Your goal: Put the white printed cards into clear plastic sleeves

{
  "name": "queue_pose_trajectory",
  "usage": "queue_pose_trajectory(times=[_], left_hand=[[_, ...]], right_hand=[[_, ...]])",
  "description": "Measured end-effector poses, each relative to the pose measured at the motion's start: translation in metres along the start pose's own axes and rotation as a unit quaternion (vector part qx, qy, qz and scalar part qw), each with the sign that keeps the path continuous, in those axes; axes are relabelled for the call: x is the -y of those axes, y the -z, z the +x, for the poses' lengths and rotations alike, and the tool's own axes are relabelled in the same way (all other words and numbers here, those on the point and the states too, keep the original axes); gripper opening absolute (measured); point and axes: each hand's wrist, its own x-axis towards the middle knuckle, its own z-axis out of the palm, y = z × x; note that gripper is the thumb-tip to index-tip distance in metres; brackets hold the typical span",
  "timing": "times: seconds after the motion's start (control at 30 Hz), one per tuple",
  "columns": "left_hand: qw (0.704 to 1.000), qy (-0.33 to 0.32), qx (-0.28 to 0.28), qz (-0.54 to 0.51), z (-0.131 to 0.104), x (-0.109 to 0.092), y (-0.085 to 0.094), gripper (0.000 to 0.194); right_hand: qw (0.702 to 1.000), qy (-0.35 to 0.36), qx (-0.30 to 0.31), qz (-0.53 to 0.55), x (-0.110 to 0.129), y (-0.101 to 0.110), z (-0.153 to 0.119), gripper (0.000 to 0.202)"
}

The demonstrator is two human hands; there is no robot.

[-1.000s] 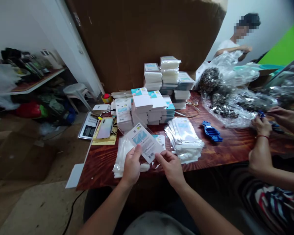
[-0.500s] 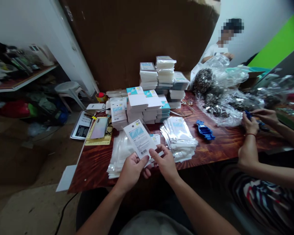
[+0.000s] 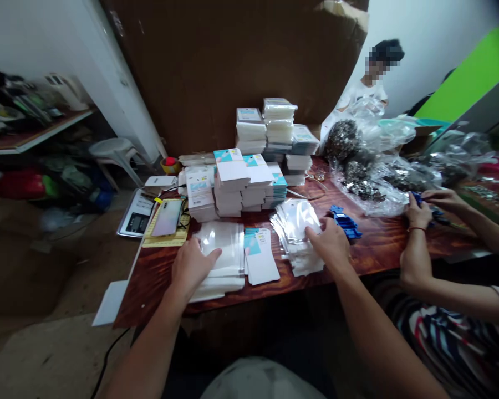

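Observation:
My left hand (image 3: 193, 263) rests at the left edge of a stack of clear plastic bags (image 3: 227, 255), its thumb spread away from the fingers over the top bag. My right hand (image 3: 332, 244) reaches over the right side of a pile of bagged cards (image 3: 295, 221), fingers apart and touching the pile; some fingertips are hidden. Between the two piles lie several loose white and teal printed cards (image 3: 261, 260), slightly fanned. Neither hand is closed round anything that I can see.
Stacks of printed cards (image 3: 233, 172) stand behind the bags. A phone (image 3: 167, 217) lies on a yellow padded envelope at left. Right of the bagged cards is a blue plastic part (image 3: 346, 223). A co-worker's hands (image 3: 419, 213) hold another blue piece beside bags of metal parts (image 3: 366, 183).
The bagged card that both hands held has left them. My hands have moved apart, the left onto the plastic bags, the right onto the bagged cards. The loose cards are now uncovered.

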Motion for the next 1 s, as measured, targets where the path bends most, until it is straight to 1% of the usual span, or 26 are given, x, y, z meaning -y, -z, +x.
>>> queue_pose_trajectory(times=[0.03,0.07,0.1,0.13,0.17,0.2,0.27,0.3,0.33,0.37,0.4,0.43,0.47,0.5,0.53,0.57,0.6,0.63,0.67,0.73,0.8,0.83,0.9,0.93,0.97,1.0], left_hand=[[1.000,0.011,0.024,-0.014,0.004,0.006,0.000,0.054],[0.999,0.019,0.035,-0.026,0.007,0.011,0.000,0.051],[0.999,0.024,0.034,-0.034,0.008,0.015,0.001,0.048],[0.999,0.025,0.029,-0.038,0.009,0.018,0.002,0.043],[0.999,0.023,0.025,-0.040,0.010,0.020,0.004,0.038],[0.999,0.018,0.027,-0.044,0.010,0.021,0.006,0.034],[0.998,0.005,0.037,-0.056,0.010,0.021,0.012,0.027],[0.997,0.000,0.036,-0.066,0.009,0.021,0.015,0.025],[0.996,-0.001,0.028,-0.088,0.008,0.019,0.017,0.022],[0.991,0.004,0.019,-0.130,0.007,0.017,0.020,0.020],[0.981,0.018,0.017,-0.194,0.005,0.014,0.021,0.017],[0.960,0.041,0.027,-0.275,0.003,0.010,0.022,0.014],[0.927,0.068,0.052,-0.364,0.000,0.005,0.022,0.014],[0.886,0.095,0.086,-0.446,-0.003,-0.001,0.021,0.016],[0.845,0.117,0.120,-0.508,-0.005,-0.008,0.020,0.017],[0.812,0.132,0.146,-0.550,-0.008,-0.014,0.018,0.017],[0.790,0.140,0.162,-0.575,-0.009,-0.019,0.015,0.015],[0.777,0.144,0.166,-0.590,-0.010,-0.025,0.011,0.014],[0.769,0.146,0.163,-0.600,-0.011,-0.029,0.007,0.013],[0.762,0.146,0.142,-0.615,-0.011,-0.035,-0.001,0.015],[0.754,0.147,0.120,-0.629,-0.010,-0.038,-0.008,0.019],[0.749,0.148,0.109,-0.636,-0.010,-0.040,-0.011,0.020],[0.739,0.145,0.089,-0.652,-0.011,-0.043,-0.015,0.023],[0.735,0.141,0.081,-0.659,-0.012,-0.044,-0.017,0.024],[0.731,0.137,0.071,-0.665,-0.012,-0.045,-0.017,0.025],[0.728,0.133,0.058,-0.670,-0.012,-0.045,-0.017,0.025]], right_hand=[[0.999,0.027,-0.022,-0.042,0.000,-0.003,-0.003,0.046],[0.995,0.063,-0.045,-0.055,0.003,-0.005,-0.010,0.044],[0.991,0.110,-0.058,-0.044,0.008,-0.006,-0.018,0.041],[0.985,0.167,-0.045,-0.018,0.014,-0.007,-0.028,0.038],[0.972,0.235,-0.002,0.011,0.020,-0.008,-0.039,0.036],[0.949,0.307,0.061,0.032,0.027,-0.008,-0.049,0.037],[0.880,0.429,0.200,0.028,0.041,-0.008,-0.068,0.047],[0.846,0.469,0.254,0.009,0.046,-0.008,-0.076,0.052],[0.818,0.496,0.293,-0.013,0.051,-0.008,-0.082,0.053],[0.796,0.513,0.320,-0.034,0.055,-0.007,-0.086,0.047],[0.777,0.526,0.341,-0.051,0.058,-0.006,-0.089,0.036],[0.762,0.538,0.356,-0.064,0.061,-0.004,-0.090,0.023],[0.749,0.548,0.365,-0.074,0.062,-0.002,-0.090,0.016],[0.741,0.556,0.367,-0.081,0.062,0.001,-0.090,0.015],[0.741,0.559,0.363,-0.083,0.061,0.004,-0.089,0.018],[0.750,0.555,0.352,-0.078,0.059,0.008,-0.087,0.021],[0.768,0.545,0.331,-0.067,0.057,0.012,-0.085,0.023],[0.793,0.530,0.298,-0.048,0.053,0.015,-0.083,0.024],[0.821,0.513,0.251,-0.021,0.048,0.019,-0.080,0.024],[0.874,0.468,0.126,0.046,0.039,0.029,-0.078,0.022],[0.918,0.381,0.009,0.114,0.030,0.038,-0.079,0.016],[0.934,0.324,-0.024,0.149,0.027,0.041,-0.082,0.014],[0.953,0.217,-0.048,0.205,0.021,0.045,-0.090,0.011],[0.955,0.186,-0.061,0.221,0.020,0.045,-0.095,0.009],[0.952,0.186,-0.083,0.227,0.019,0.043,-0.099,0.007],[0.944,0.219,-0.106,0.222,0.018,0.040,-0.103,0.006]])
